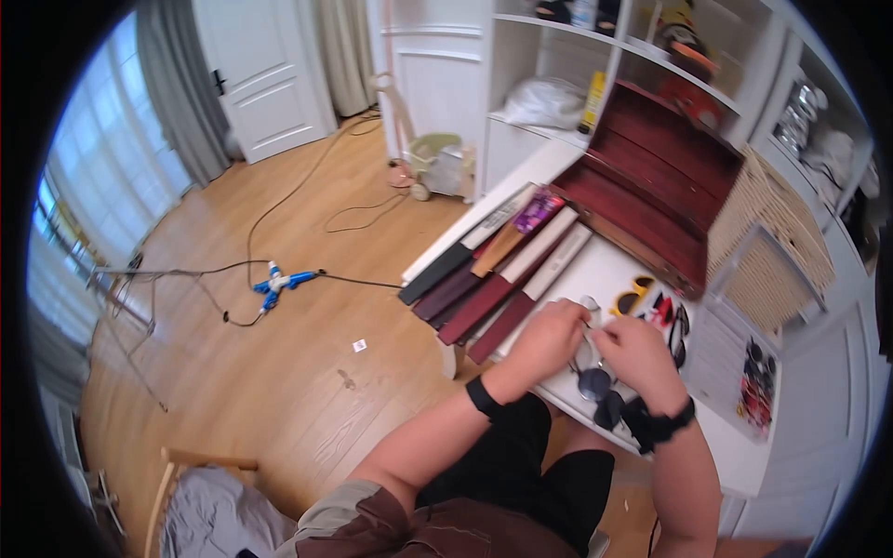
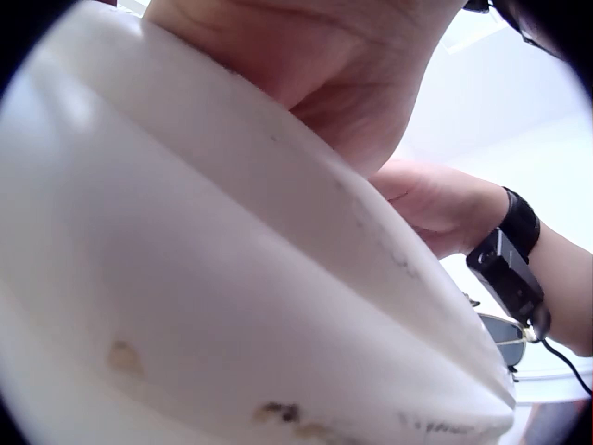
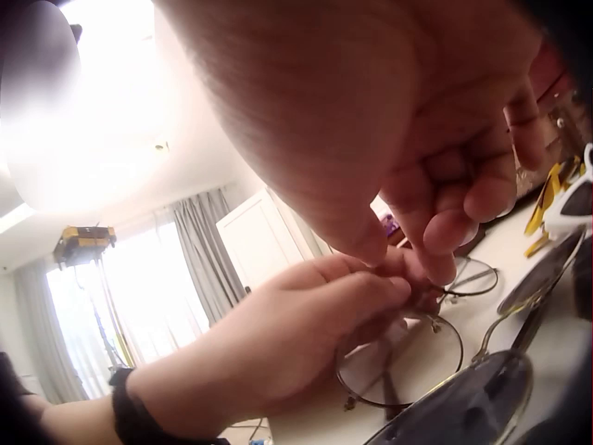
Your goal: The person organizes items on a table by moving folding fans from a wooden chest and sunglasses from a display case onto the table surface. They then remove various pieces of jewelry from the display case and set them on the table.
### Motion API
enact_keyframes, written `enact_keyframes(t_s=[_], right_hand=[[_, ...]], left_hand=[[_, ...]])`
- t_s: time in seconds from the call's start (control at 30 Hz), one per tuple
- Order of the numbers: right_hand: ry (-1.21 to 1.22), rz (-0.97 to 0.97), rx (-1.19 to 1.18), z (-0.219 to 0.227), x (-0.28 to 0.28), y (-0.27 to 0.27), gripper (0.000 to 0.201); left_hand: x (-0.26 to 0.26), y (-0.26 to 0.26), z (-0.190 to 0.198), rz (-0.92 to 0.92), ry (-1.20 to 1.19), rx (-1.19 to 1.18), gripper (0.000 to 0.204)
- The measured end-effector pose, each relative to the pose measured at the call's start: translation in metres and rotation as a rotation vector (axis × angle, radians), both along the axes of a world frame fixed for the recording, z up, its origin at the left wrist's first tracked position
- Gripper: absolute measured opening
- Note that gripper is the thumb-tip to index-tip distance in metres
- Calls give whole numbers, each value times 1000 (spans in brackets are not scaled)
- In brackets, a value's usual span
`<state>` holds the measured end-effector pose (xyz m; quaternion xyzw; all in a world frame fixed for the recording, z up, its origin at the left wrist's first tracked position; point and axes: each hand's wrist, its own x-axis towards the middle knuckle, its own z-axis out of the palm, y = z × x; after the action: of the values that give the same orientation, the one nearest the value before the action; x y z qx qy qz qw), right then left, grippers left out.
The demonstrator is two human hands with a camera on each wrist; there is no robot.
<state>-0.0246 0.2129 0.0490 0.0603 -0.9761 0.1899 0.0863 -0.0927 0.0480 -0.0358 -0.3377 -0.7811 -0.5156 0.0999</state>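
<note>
Hands are meeting over the white worktop, just in front of the open red case, which serves as the landmark here. Both are working on one pair of round wire-rimmed glasses.

Progress, as a judgement: the glasses are in hand but not yet put anywhere; the red case is standing open with nothing visibly loaded in it, and several other pairs are lying loose on the worktop. These include yellow sunglasses directly in front of the case, red and dark pairs beside those, and dark round sunglasses nearer the person. Most of the handling appears to be outstanding.

Pose: the left hand is reaching in from the person's side, fingers bunched, its grip pinching the wire frame near the hinge. The right hand is sitting opposite it, fingertips curling down and pinching at the same spot on the frame, so both grips are closing on the glasses. The lenses are hanging low, close above the worktop; contact cannot be confirmed.

Long flat boxes in dark red, black and cream are lying fanned out to the left of the case. A wicker basket is standing to its right.
</note>
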Motion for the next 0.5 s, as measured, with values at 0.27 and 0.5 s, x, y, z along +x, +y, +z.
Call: enact_keyframes(t_s=[0.27, 0.5], right_hand=[[118, -217, -189, 35, 116, 69, 13], [252, -537, -268, -4, 215, 150, 14]], left_hand=[[8, 2, 8, 50, 57, -114, 15], [2, 6, 4, 57, 96, -111, 11]])
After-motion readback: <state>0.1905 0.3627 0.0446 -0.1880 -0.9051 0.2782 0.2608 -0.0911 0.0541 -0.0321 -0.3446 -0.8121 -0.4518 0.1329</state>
